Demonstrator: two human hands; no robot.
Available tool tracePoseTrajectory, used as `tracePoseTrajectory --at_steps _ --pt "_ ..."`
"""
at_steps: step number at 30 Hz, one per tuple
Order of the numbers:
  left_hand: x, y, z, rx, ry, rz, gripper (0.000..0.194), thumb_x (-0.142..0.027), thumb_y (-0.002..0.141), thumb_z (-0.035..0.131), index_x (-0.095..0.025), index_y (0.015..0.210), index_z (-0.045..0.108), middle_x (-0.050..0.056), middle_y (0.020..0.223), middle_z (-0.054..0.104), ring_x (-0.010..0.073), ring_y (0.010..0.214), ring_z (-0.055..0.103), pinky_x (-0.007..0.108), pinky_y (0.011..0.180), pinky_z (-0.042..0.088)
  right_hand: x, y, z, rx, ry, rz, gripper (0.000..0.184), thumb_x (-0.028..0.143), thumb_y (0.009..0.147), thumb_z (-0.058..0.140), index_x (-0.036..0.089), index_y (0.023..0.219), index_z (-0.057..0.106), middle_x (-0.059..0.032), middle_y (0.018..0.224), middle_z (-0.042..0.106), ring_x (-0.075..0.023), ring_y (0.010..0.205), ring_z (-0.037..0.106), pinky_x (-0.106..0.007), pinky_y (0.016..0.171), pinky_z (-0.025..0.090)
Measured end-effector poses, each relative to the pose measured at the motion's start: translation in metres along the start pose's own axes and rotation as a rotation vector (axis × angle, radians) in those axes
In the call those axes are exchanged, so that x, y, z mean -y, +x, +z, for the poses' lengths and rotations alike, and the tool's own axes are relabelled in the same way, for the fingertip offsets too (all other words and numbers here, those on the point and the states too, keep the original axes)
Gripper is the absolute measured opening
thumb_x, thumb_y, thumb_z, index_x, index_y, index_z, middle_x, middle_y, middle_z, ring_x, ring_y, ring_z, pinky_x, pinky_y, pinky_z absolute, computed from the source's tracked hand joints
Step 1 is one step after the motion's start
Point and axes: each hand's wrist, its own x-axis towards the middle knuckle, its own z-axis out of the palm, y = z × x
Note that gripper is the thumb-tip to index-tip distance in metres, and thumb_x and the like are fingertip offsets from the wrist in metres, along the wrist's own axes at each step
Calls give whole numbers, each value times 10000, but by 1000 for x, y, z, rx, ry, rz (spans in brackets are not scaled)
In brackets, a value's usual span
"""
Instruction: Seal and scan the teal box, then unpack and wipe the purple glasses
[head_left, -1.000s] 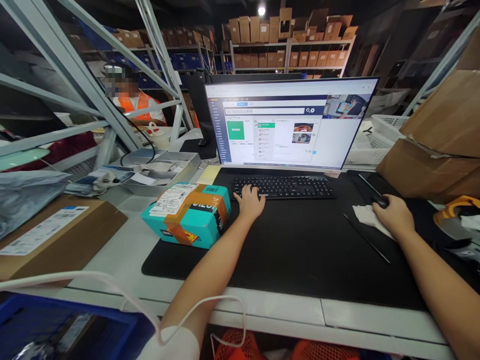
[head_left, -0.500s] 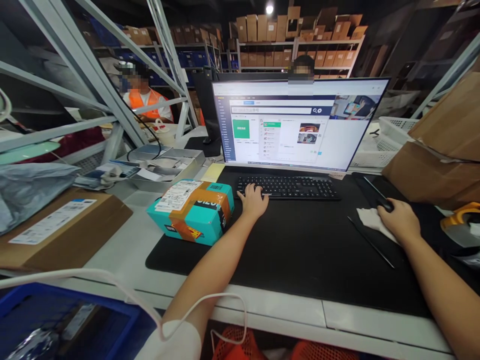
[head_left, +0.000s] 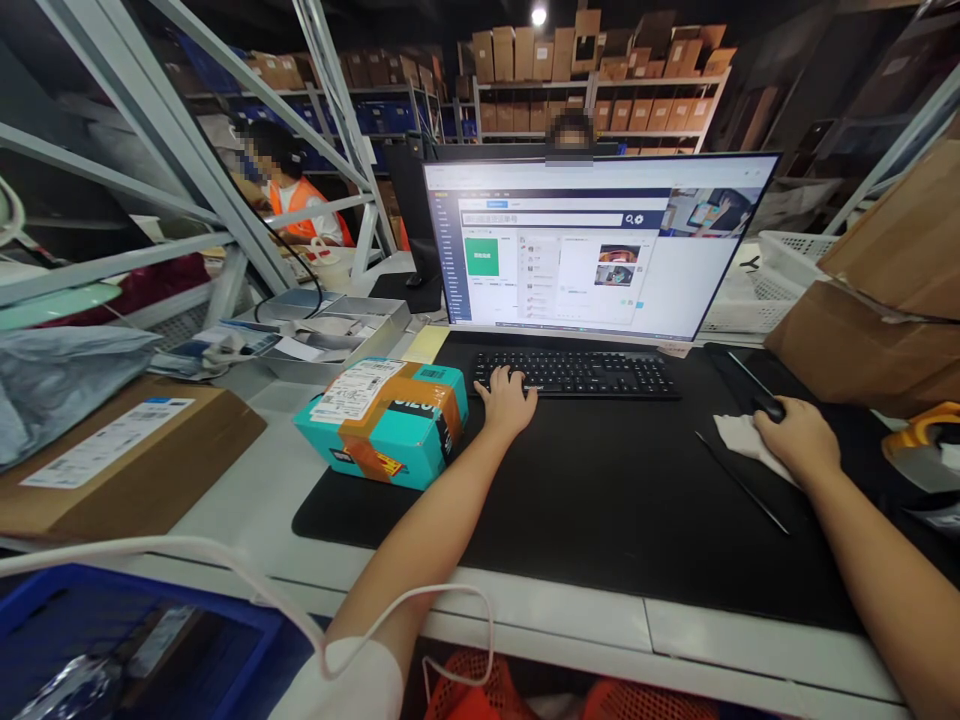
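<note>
My left hand (head_left: pixel 506 402) rests with spread fingers on the left end of a black keyboard (head_left: pixel 585 374). Over at the right, my right hand (head_left: pixel 801 440) is wrapped round a black computer mouse (head_left: pixel 770 408), its wrist by a crumpled white tissue (head_left: pixel 739 436). A monitor (head_left: pixel 600 250) behind the keyboard shows a web page with a chat window over it. Left of my left forearm sits a teal parcel (head_left: pixel 397 425) with brown tape and a white label. A thin black stick (head_left: pixel 742 485) lies on the black desk mat (head_left: pixel 600 480) between my hands.
At left are a brown carton (head_left: pixel 135 450), a grey tray (head_left: pixel 330 340) of papers and a blue crate (head_left: pixel 247 640) below the table edge. A white cable (head_left: pixel 285 610) crosses my left arm. Brown boxes (head_left: pixel 847 345) and a tape dispenser (head_left: pixel 919 440) stand right. A co-worker (head_left: pixel 300 200) sits beyond the frame.
The chat window's list and content on the monitor look different. The co-worker at left and the person behind the monitor have shifted their heads. My hands stay almost in place.
</note>
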Motion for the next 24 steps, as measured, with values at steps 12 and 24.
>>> tracePoseTrajectory --at_steps 12,24 --pt "0 0 0 -2 3 1 340 -387 1014 507 -225 1285 633 164 1584 497 328 1561 345 761 1265 194 2 -1 -1 27 -25 11 650 486 944 468 103 1450 612 -205 1499 595 -372 1364 573 -459 1140 456" --pt "-1 -1 -1 -4 -3 4 339 -384 1013 501 -224 1278 639 166 1579 508 332 1556 352 773 1260 185 -2 1 2 -9 0 23 637 491 917 530 116 1424 612 -234 1385 645 -375 1257 625 -472 1035 504"
